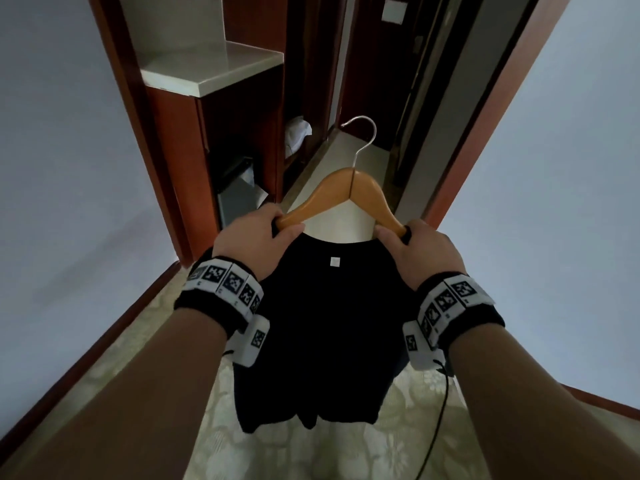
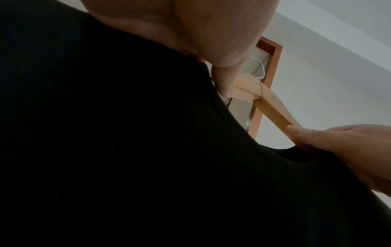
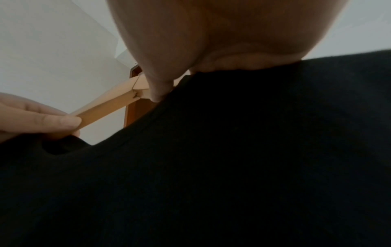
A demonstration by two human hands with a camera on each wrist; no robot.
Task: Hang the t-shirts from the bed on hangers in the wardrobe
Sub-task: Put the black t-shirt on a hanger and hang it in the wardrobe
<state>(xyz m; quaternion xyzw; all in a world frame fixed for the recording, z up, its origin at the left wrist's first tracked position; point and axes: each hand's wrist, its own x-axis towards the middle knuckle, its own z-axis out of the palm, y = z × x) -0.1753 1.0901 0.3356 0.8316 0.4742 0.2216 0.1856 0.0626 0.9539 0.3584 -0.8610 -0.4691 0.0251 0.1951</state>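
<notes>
Head view: both hands raised in front of the body, holding a wooden hanger (image 1: 341, 194) with a black t-shirt (image 1: 325, 327) on it, centre of frame. Left hand (image 1: 258, 242) at 9 o'clock of the hanger, fingers curled round the left arm tip and the shirt shoulder, thumb lying on top of the fabric. Right hand (image 1: 420, 252) at 3 o'clock, gripping the right arm tip and shoulder the same way. Hanger's metal hook (image 1: 363, 136) points to 12 o'clock, free, not caught on anything. Shirt hangs down toward 6 o'clock between the forearms; small white label (image 1: 335, 261) visible inside the neck. Both wrists wear black bands with white marker tags (image 1: 227, 284). Left wrist view: shirt fills most of the frame; hanger's centre joint at about 1 o'clock, right thumb pressed on the wood at 3 o'clock. Right wrist view mirrors this, left hand's fingers pinching the wood at 9 o'clock. Surroundings: dark red-brown wardrobe (image 1: 242, 133) at 11 o'clock with a pale shelf (image 1: 211, 69); doorway frame (image 1: 481, 133) at 1 o'clock; patterned floor (image 1: 311, 452) below.
</notes>
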